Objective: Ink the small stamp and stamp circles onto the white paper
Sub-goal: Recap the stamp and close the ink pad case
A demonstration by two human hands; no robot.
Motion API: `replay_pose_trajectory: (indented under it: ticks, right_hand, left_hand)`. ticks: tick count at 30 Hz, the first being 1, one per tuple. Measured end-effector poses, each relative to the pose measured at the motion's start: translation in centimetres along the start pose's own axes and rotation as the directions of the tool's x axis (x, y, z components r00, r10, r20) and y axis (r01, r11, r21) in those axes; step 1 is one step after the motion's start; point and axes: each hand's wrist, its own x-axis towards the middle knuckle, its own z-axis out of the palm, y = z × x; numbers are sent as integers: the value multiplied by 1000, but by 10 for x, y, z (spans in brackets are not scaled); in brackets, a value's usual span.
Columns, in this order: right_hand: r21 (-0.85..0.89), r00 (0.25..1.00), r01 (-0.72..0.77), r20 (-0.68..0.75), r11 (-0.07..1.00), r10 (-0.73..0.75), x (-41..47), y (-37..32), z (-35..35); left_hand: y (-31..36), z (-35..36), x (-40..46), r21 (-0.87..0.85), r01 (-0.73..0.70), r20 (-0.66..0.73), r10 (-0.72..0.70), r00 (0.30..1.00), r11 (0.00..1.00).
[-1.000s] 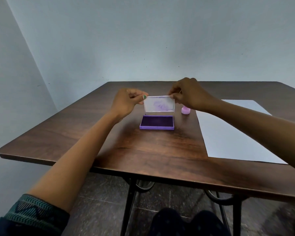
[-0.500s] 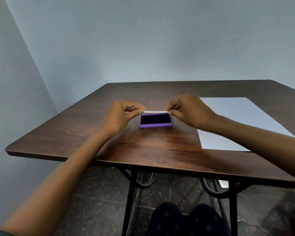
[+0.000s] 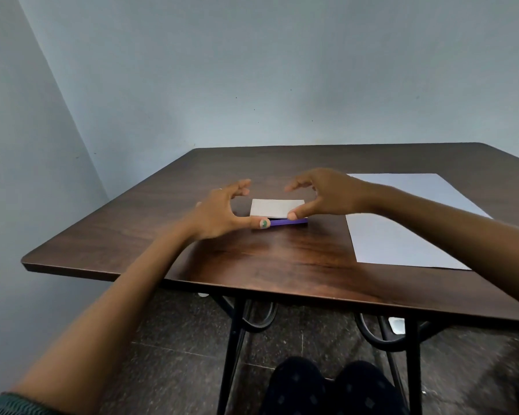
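Note:
The purple ink pad (image 3: 289, 222) lies on the dark wooden table (image 3: 252, 265) with its whitish lid (image 3: 277, 208) flat down over it. My left hand (image 3: 222, 209) is at the pad's left end, fingers spread, its thumb tip touching the front left corner. My right hand (image 3: 327, 196) hovers over the pad's right end, fingers spread, thumb tip on the lid's front edge. Neither hand grips anything. The white paper (image 3: 402, 217) lies flat to the right of the pad. The small stamp is not visible; my right hand covers the spot behind the pad.
The table's near edge (image 3: 252, 290) runs across the frame, with black metal legs (image 3: 231, 348) under it. My knees (image 3: 327, 387) show below. A pale blue wall (image 3: 252, 85) stands close behind and to the left of the table.
The lid, held upright by both hands a second ago, has been folded down flat onto the pad. Both hands have let go of it and spread their fingers.

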Motion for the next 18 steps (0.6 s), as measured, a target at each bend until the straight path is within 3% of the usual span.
replay_pose_trajectory:
  ticks: [3, 7, 11, 18]
  right_hand:
    - [-56, 988, -37, 150, 998, 45, 14, -1, -2]
    - [-65, 966, -55, 251, 996, 70, 26, -4, -1]
    - [-24, 965, -40, 257, 999, 45, 29, -6, -1]
    - [14, 971, -48, 234, 999, 43, 26, -2, 0]
  left_hand:
    - [-1, -1, 5, 49, 49, 81, -52, 995, 998]
    - [-7, -1, 9, -3, 5, 118, -5, 993, 1000]
    - [-11, -3, 9, -86, -20, 124, 31, 992, 996]
    - [-17, 0, 11, -81, -27, 66, 32, 997, 996]
